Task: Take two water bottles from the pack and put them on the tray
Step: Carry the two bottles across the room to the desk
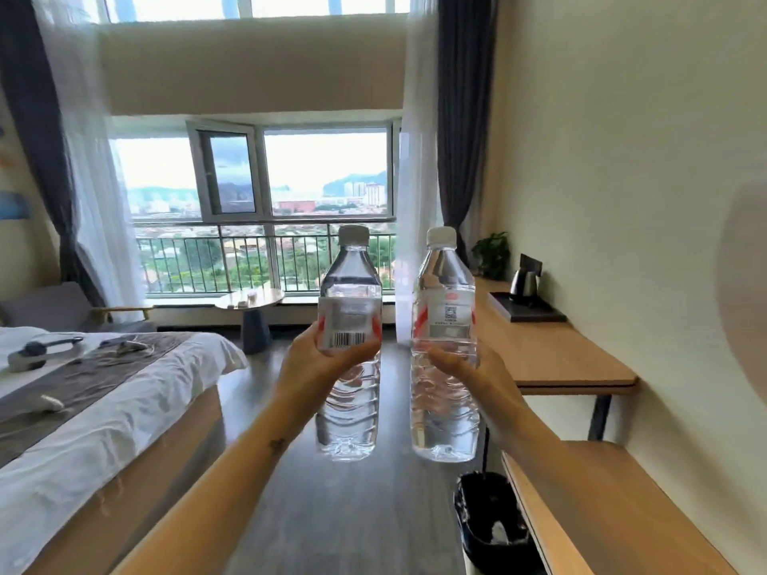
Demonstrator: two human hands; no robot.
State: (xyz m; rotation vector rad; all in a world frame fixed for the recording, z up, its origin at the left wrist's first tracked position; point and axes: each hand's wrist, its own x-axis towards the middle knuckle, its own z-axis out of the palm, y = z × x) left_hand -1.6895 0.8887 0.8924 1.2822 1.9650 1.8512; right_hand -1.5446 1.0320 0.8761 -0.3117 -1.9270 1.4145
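Note:
I hold two clear water bottles upright in front of me, over the floor. My left hand (315, 363) grips the left bottle (350, 309) around its label, barcode facing me. My right hand (469, 367) grips the right bottle (443, 300) just below its label. Both bottles have white caps and are full. A dark tray (535, 314) lies on the wooden desk (556, 359) along the right wall, with a kettle (523, 284) standing on it. The pack of bottles is not in view.
A bed (103, 408) with white sheets and small items on it fills the left. A black waste bin (494, 520) stands on the floor by a lower wooden shelf (602, 504). A small round table (251, 302), an armchair (62, 309) and a plant (492, 253) sit near the window.

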